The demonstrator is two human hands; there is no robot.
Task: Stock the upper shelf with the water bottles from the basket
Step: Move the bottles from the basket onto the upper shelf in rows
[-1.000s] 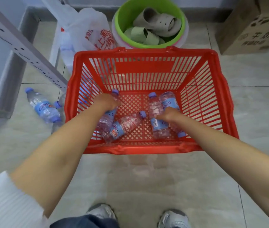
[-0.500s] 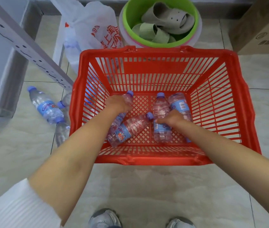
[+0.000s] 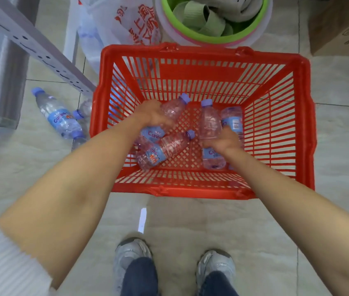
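Both hands now grip bottles inside the red basket (image 3: pixel 203 190): left hand (image 3: pixel 152 114) has lifted one bottle (image 3: pixel 172 108) off the floor mesh, right hand (image 3: pixel 225 142) clasps another (image 3: pixel 210 122), ready for shelving.

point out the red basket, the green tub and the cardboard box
red basket (image 3: pixel 182 190), head view, near rim
green tub (image 3: pixel 212 40), head view, front rim
cardboard box (image 3: pixel 344 28), head view, its side
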